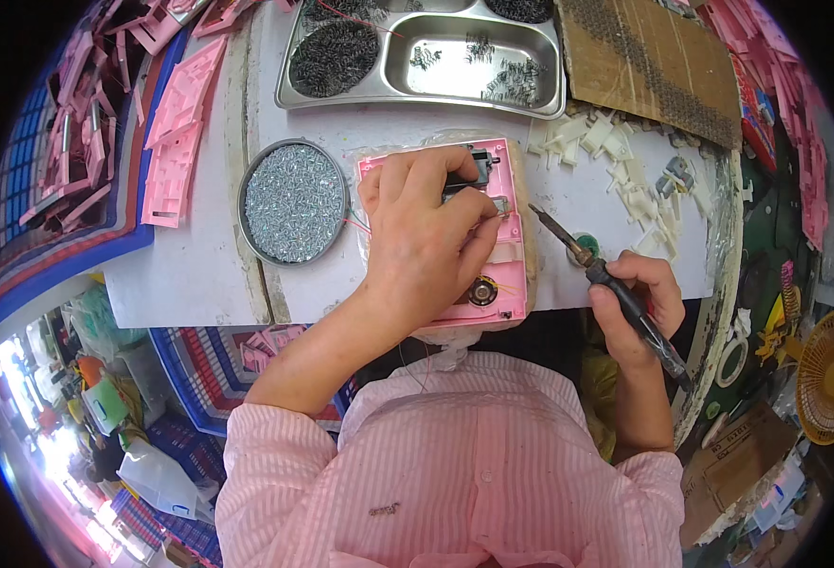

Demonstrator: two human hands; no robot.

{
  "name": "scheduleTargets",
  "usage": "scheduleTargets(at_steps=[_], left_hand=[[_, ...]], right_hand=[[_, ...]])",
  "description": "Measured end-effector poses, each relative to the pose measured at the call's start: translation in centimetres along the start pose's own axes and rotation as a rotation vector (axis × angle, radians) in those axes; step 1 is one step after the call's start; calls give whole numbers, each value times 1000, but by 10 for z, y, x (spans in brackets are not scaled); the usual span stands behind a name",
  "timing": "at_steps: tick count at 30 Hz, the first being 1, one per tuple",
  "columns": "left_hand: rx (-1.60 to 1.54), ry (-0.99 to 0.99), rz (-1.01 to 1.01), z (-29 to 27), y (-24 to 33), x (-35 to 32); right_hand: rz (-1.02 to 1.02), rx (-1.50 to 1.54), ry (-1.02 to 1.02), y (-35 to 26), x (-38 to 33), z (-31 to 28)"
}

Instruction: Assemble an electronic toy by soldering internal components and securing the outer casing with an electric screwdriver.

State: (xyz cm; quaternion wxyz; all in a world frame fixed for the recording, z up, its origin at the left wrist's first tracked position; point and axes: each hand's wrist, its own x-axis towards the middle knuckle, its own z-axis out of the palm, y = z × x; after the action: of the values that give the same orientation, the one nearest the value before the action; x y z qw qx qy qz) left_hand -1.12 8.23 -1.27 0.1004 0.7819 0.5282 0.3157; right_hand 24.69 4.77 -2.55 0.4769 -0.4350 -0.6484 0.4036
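A pink plastic casing (515, 279) lies in front of me on a wrapped pad. My left hand (422, 222) rests over it, its fingers bent and closed around small parts inside. What those fingertips hold is hidden. Just beyond them a dark motor-like part (481, 165) shows, and a small silver metal piece (501, 204) sits near the thumb and forefinger. Toward the casing's near end is a round black part with a gold centre (482, 291). To the right, my right hand (646, 303) grips a soldering iron (625, 305), its tip pointing up-left, beside the casing and apart from it.
A round dish of small metal pins (294, 204) stands left of the casing. Behind is a steel tray (408, 98) holding springs. White plastic parts (635, 194) and cardboard (658, 62) lie at right. Pink parts (176, 151) and a blue crate (119, 251) flank the left.
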Motion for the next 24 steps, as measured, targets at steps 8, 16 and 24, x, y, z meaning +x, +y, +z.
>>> scheduleTargets(at_steps=[8, 16, 24], left_hand=[[69, -23, -45, 3, 6, 7], [96, -52, -36, 2, 7, 9], [112, -47, -30, 1, 8, 10]], right_hand=[[-31, -22, -32, 7, 5, 5], [-31, -40, -30, 6, 10, 13], [-64, -61, -29, 11, 11, 19]])
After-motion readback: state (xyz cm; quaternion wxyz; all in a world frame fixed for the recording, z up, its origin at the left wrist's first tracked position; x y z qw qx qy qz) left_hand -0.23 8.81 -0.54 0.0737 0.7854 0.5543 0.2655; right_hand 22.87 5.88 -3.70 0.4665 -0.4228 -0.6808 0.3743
